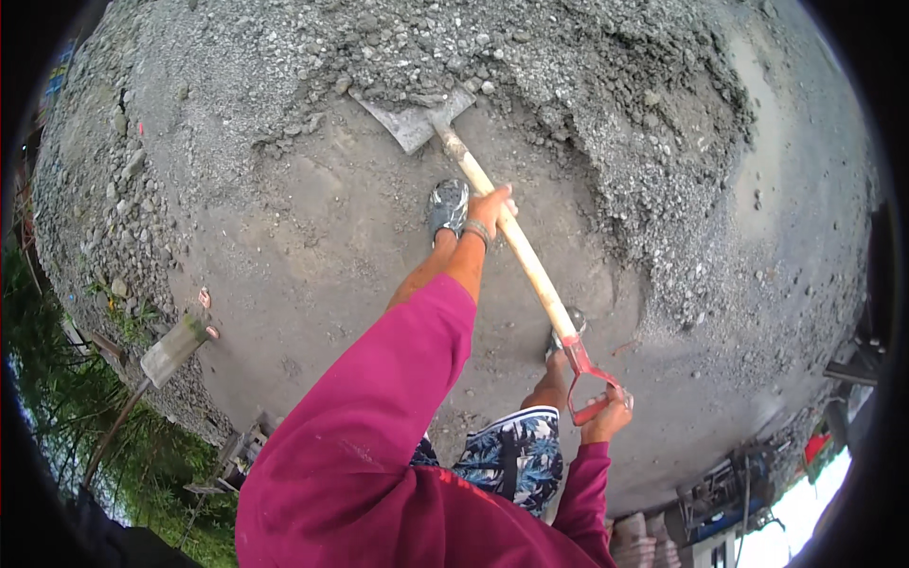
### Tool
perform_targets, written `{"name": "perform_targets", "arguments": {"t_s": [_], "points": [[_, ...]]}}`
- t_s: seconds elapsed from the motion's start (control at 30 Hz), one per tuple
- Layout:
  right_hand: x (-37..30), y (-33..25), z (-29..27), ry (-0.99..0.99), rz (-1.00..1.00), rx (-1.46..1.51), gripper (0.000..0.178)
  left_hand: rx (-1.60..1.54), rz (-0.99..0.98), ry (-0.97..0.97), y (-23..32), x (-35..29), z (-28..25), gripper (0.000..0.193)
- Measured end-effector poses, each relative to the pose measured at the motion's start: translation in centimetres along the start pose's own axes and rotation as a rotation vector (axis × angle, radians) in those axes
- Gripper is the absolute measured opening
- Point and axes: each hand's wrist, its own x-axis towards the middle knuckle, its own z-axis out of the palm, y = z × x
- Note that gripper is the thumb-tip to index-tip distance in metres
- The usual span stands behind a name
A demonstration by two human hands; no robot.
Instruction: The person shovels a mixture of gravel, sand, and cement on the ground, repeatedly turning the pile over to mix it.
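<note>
A shovel (535, 270) with a pale wooden shaft slants across the middle of the view. Its grey metal blade (407, 125) lies flat against the foot of a gravel pile (398, 43), with some gravel on its far edge. My left hand (490, 210) is wrapped round the shaft's upper-middle stretch, below the blade. At the near end, my right hand (611, 417) closes on the red D-shaped handle (585, 379). My left shoe (448, 208) stands close to the blade; the other foot is partly hidden behind the shaft.
Gravel rises along the far side and the right (653, 208). Loose stones (133, 218) lie at the left, near a pale block-like object (173, 350) on a thin pole. Plants (142, 473) grow at lower left. Stacked sacks (644, 540) and machinery (729, 492) stand lower right.
</note>
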Motion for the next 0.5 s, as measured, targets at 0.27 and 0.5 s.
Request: {"name": "perform_targets", "arguments": {"t_s": [0.27,0.5], "points": [[-1.6,-6.8,-3.8,0.038,-0.328,-0.115,0.008,-0.259,-0.148,0.049,0.0,-3.9,3.9,0.013],[2.0,-12.8,-10.8,-0.296,-0.631,-0.168,0.016,-0.668,-0.012,-0.192,-1.4,-13.5,-0.4,0.016]]}}
